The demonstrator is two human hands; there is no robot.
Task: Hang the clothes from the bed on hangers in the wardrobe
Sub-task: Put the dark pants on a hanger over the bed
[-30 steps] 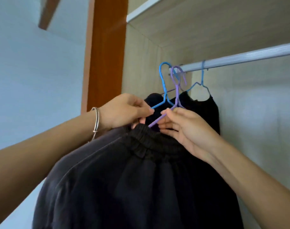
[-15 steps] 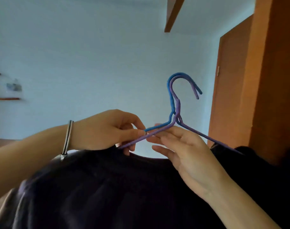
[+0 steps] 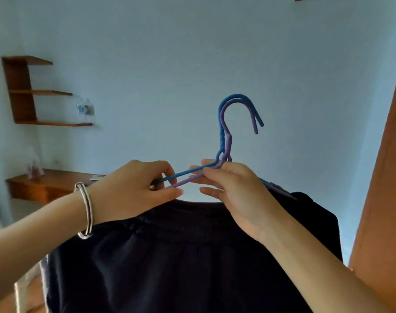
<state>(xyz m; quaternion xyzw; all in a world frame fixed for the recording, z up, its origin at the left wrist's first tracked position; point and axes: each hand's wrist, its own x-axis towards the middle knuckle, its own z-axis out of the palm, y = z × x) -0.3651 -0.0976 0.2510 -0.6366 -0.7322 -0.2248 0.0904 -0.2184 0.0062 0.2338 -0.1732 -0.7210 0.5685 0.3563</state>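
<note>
Holding up two wire hangers against a pale blue wall (image 3: 169,53), hooks stacked one on the other and curling over to the right. Pinching the left arms of the blue hanger (image 3: 220,132) and the purple hanger (image 3: 228,142) with the left hand (image 3: 133,190), thumb and fingers curled in around the wires near their lower ends. Grasping the same two hangers just under the twisted necks with the right hand (image 3: 235,195), upper fingertips closing on the wires, lower fingers bending loosely underneath. Carrying a dark garment (image 3: 181,267) with a gathered elastic waistband, hanging below both hands and filling the lower middle of the view, bunching up over the right arms of the hangers, without showing plainly how the cloth is sitting on the wires. Wearing a silver bangle (image 3: 86,211) on the left wrist. Facing a wooden wall shelf (image 3: 20,91) at the upper left with a small blurred object (image 3: 85,109) standing on its lowest board, a wooden ledge (image 3: 47,184) beneath it, and an orange-brown wooden panel (image 3: 386,188) running up the right edge, just beside the garment's right shoulder.
</note>
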